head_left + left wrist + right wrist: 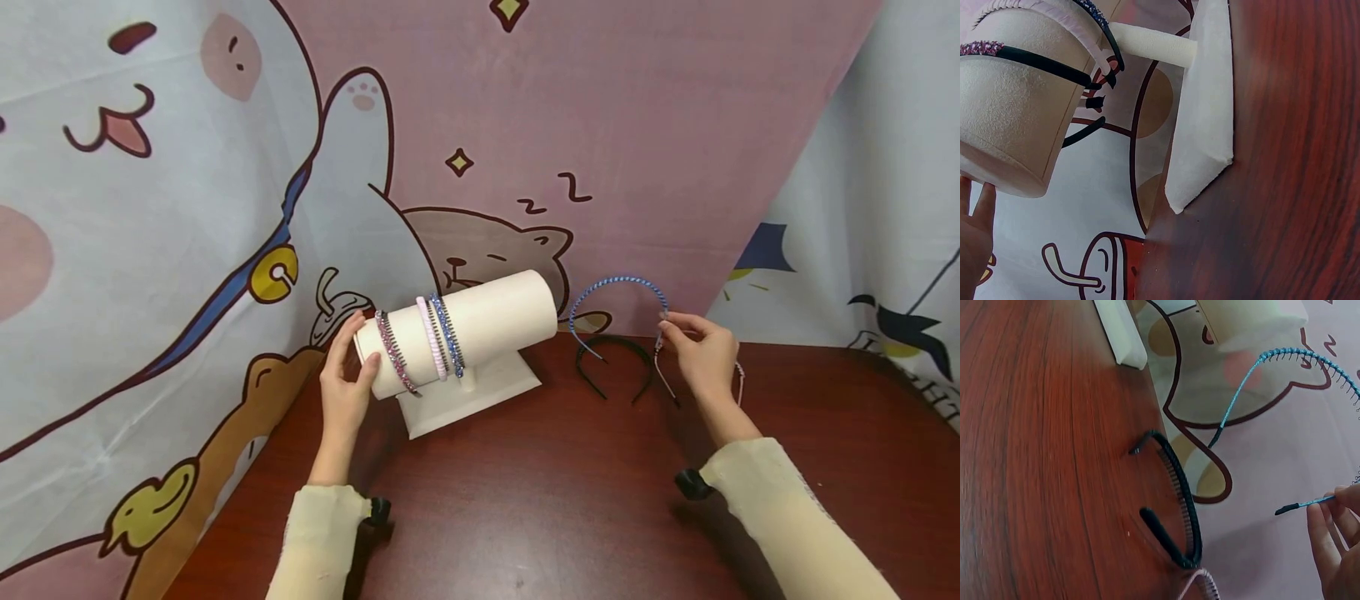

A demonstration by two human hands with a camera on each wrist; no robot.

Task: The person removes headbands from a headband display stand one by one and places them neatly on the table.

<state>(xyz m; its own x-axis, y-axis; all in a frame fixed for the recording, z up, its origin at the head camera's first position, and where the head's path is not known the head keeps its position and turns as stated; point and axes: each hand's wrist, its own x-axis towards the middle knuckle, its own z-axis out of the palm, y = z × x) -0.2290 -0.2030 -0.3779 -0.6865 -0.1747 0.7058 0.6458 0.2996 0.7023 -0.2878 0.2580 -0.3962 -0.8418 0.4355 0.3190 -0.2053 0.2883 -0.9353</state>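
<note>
My left hand [345, 392] grips the left end of a cream roll-shaped headband display stand [498, 321], thumb at the front and fingers behind. Around the roll sit a pink glitter headband [393, 352], a pale pink headband [430, 337] and a blue glitter headband [447, 333]. My right hand [705, 354] pinches one leg of a blue wrapped headband [618, 280] between thumb and fingers, near its dark tip in the right wrist view. The blue headband's arch is raised, its other leg hanging free to the left.
A black headband [1182, 481] lies on the dark red wooden table [570, 500] below the blue one. Beside it, partly behind my right hand, is another pale pink headband [663, 377]. A cartoon-printed cloth [637, 125] hangs along the table's back and left sides.
</note>
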